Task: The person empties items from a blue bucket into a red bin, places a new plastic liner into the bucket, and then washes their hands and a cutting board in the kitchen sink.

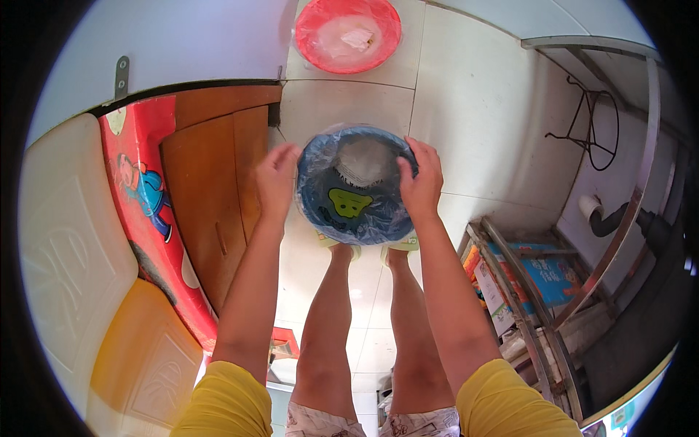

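A round blue bin (326,218), lined with a clear plastic bag (382,216), is in front of me above my feet. A green cartoon face and some writing show inside it. At the bin's left rim is my left hand (277,177), slightly blurred, its fingertips close to the bag's edge; whether it grips the plastic is unclear. My right hand (423,175) is at the right rim, with the thumb on the inner side and the fingers on the rim and the bag's edge.
Farther ahead, a red basin (306,35) with a clear plastic liner and a crumpled pale piece inside stands on the tiled floor (464,109). A wooden cabinet (202,191) and stools flank the left. On the right are a metal rack (592,262), a black wire stand (592,128) and a drainpipe (606,221).
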### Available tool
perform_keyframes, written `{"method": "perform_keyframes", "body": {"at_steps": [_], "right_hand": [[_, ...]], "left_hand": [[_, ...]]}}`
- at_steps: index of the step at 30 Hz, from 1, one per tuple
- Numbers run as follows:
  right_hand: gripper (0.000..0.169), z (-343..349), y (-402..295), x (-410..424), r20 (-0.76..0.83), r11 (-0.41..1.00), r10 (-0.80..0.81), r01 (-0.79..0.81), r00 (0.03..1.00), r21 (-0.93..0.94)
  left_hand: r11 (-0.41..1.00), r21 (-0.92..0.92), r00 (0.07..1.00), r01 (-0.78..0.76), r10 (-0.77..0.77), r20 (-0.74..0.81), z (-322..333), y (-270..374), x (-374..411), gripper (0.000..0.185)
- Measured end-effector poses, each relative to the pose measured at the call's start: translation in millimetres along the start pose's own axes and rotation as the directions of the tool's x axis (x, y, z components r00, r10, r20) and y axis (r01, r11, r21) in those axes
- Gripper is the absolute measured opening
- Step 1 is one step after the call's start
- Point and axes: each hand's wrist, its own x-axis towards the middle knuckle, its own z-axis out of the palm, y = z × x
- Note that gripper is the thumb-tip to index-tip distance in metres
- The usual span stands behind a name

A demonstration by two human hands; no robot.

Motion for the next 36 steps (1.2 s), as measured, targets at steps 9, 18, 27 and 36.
{"method": "perform_keyframes", "body": {"at_steps": [9,18,27,36], "right_hand": [[0.023,8.7,8.2,-28.5,-0.17,0.925,0.38,-0.377,0.909,0.049],[0.035,6.5,4.7,-80.5,-0.194,0.822,0.552,-0.491,0.811,0.287],[0.028,4.9,-52.3,-143.4,0.194,0.881,0.32,-0.367,0.927,0.3],[0.049,36.9,-51.6,-116.5,0.537,0.998,-0.04,0.056,0.843,-0.014]], "left_hand": [[0.987,0.099,0.987,-0.129,0.137,-0.084,9.7,-15.3,-97.6,0.035],[0.976,-0.027,0.954,0.214,-0.215,-0.209,31.7,-19.6,-109.8,0.053],[0.945,0.314,0.989,-0.09,0.121,-0.081,34.5,-36.4,-104.5,0.04],[1.0,0.005,0.994,0.03,-0.03,-0.102,13.4,-52.9,-102.9,0.02]]}}
